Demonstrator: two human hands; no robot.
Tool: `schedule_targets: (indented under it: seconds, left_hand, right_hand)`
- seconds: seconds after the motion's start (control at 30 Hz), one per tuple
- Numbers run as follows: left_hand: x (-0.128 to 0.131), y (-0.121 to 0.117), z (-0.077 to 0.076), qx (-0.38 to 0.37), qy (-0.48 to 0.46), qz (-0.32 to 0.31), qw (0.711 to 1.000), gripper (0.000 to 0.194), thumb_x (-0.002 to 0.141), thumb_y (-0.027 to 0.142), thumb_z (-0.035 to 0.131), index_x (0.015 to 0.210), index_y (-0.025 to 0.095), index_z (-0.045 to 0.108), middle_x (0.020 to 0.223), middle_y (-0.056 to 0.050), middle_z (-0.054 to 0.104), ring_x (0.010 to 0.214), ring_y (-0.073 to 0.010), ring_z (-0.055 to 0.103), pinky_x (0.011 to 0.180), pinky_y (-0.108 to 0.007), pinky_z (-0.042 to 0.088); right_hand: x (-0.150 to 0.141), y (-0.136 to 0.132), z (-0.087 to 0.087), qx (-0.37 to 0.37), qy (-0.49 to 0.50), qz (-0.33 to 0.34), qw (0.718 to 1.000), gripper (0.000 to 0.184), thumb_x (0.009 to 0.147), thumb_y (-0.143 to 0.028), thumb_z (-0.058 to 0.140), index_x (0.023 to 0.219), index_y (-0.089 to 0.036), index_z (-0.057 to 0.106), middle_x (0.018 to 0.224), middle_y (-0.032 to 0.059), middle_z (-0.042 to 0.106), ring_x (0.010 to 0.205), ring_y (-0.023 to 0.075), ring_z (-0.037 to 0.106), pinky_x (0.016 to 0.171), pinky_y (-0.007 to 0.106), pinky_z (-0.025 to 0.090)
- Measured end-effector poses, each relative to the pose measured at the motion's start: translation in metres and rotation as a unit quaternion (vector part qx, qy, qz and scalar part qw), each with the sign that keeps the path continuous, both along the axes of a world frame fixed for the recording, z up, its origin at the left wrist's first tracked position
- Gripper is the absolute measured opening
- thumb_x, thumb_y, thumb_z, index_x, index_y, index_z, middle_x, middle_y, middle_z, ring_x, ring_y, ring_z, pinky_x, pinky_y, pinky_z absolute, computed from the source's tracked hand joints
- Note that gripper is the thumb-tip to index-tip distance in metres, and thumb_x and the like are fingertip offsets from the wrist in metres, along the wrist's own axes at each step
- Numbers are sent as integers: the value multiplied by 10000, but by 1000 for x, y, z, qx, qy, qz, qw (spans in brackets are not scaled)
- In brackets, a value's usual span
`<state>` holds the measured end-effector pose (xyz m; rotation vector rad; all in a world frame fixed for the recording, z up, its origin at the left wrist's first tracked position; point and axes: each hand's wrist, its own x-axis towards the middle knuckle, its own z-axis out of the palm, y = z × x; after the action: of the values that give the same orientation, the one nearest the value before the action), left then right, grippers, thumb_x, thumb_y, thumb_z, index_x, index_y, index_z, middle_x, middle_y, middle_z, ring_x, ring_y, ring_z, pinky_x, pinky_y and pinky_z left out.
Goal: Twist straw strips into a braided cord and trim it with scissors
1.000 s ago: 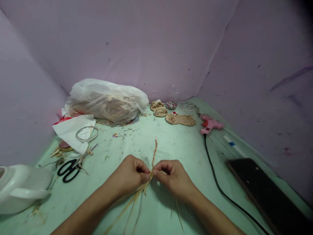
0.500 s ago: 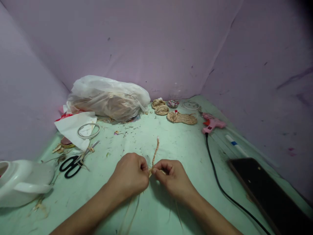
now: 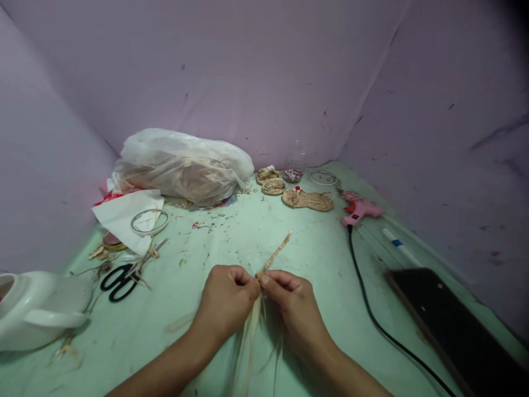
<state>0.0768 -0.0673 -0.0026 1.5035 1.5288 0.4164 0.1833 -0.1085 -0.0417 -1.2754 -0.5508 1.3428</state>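
Note:
Between my two hands is a thin tan braid (image 3: 276, 252), its plaited end pointing up and to the right over the table. Loose pale fibre strands (image 3: 250, 336) hang from its lower end toward me. My left hand (image 3: 229, 295) is closed, thumb and forefinger pinching the strands just below the plaited part. Against it, my right hand (image 3: 295, 306) pinches the braid at the same spot, fingertips nearly touching those of the left. The exact crossing of the strands is partly hidden by my fingertips.
Black-handled scissors (image 3: 122, 280), a white jug (image 3: 45, 309) and a white ring (image 3: 150, 221) lie left. A stuffed plastic bag (image 3: 185, 168) sits behind. Woven sole shapes (image 3: 308, 199), a bead container (image 3: 293, 175), a pink glue gun (image 3: 360, 209) and a phone (image 3: 450, 325) are rightward.
The braid's plaited end has swung from nearly upright to leaning right. My left hand has shifted slightly right, and more loose strands show below my hands.

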Motion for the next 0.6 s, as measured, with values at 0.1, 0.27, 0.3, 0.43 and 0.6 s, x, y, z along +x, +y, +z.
schedule_targets:
  seconds: [0.1, 0.27, 0.3, 0.43, 0.6]
  left_hand:
    - [1, -2, -3, 13, 43, -9, 999, 162, 611, 262, 514, 489, 156, 525, 460, 14, 472, 473, -105, 413, 459, -229, 300]
    - [9, -17, -1, 182, 239, -83, 950, 238, 736, 229, 425, 588, 166, 601, 570, -32, 578, 548, -157, 526, 504, -258, 309]
    - [11, -21, 1, 215, 275, -109, 931, 251, 757, 209, 399, 636, 166, 616, 619, -46, 597, 569, -170, 548, 511, -265, 316]
    - [19, -34, 11, 227, 347, -208, 886, 321, 770, 120, 328, 880, 160, 627, 796, -82, 620, 620, -215, 601, 514, -295, 366]
    - [12, -42, 24, 211, 297, -296, 883, 396, 760, 137, 354, 1095, 147, 565, 961, -112, 622, 716, -238, 612, 582, -329, 423]
  right_hand:
    - [-1, 0, -4, 9, 4, -9, 1000, 167, 619, -287, 686, 690, -138, 709, 620, 47, 654, 604, 145, 546, 609, 270, 409]
    - [-4, -1, -7, 22, -19, -21, 999, 153, 623, -277, 681, 688, -140, 697, 606, 35, 649, 605, 148, 549, 605, 272, 417]
    - [-4, -1, -7, 20, -24, -25, 999, 152, 624, -276, 679, 687, -139, 693, 596, 30, 643, 593, 144, 544, 593, 269, 417]
    - [-4, -1, -5, 4, -27, -57, 998, 149, 611, -275, 686, 664, -137, 670, 573, 16, 627, 548, 129, 525, 554, 254, 407]
    - [-1, 2, -3, -1, 35, -59, 998, 176, 560, -291, 720, 620, -148, 638, 527, -9, 596, 479, 108, 489, 504, 240, 382]
